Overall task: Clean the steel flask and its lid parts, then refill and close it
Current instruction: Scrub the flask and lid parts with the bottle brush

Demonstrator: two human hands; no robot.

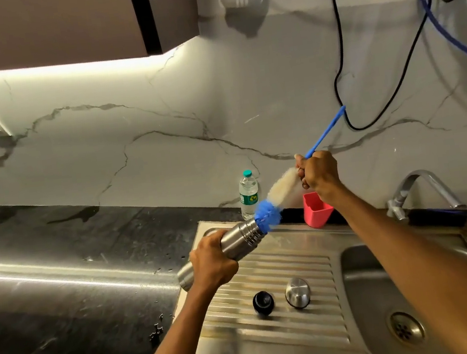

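Note:
My left hand [212, 262] grips the steel flask [242, 237] around its middle and holds it tilted above the drainboard, mouth pointing up and right. My right hand [320, 175] grips the blue handle of a bottle brush [278, 193]. The brush's blue bristle tip sits at the flask's mouth, and its white bristles are outside. On the ribbed drainboard [298, 263] lie the black inner stopper [263, 301] and the steel cap [298, 292], side by side.
A small plastic water bottle [248, 192] and a pink cup [316, 210] stand at the back of the sink unit. The sink basin [369, 274] with its drain lies right, the tap [419, 183] behind it. Dark wet countertop [62, 291] stretches left. Cables hang on the wall.

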